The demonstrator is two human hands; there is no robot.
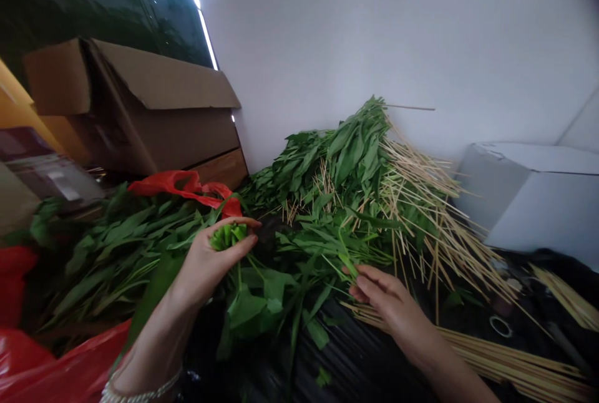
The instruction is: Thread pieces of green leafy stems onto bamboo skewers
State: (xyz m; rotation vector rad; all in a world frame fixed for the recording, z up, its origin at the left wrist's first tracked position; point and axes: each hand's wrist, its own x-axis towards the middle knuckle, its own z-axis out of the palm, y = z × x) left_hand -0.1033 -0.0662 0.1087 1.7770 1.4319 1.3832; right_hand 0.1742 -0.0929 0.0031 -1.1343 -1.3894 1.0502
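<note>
The left hand [208, 269] has its fingers [243, 241] closed around a bunch of green leaves [228, 236]. The right hand [388, 306] has its fingers [369, 283] pinched on a leaf stem [349, 264]. A heap of leafy greens [344, 163] lies at twelve o'clock, wooden skewers [423, 203] at one o'clock, a red plastic bag [185, 183] at ten o'clock, a cardboard box [159, 135] at eleven o'clock, and a white box [528, 200] at two o'clock. Black plastic sheeting [337, 353] lies beneath.

From my remote seat, I can't read any word, number or logo in this view. The cardboard box [154, 110] shows only bare brown flaps and sides. Just left of it, a dark packet [42, 163] carries a pale patch that might be a label, but it's too blurred to read.
</note>
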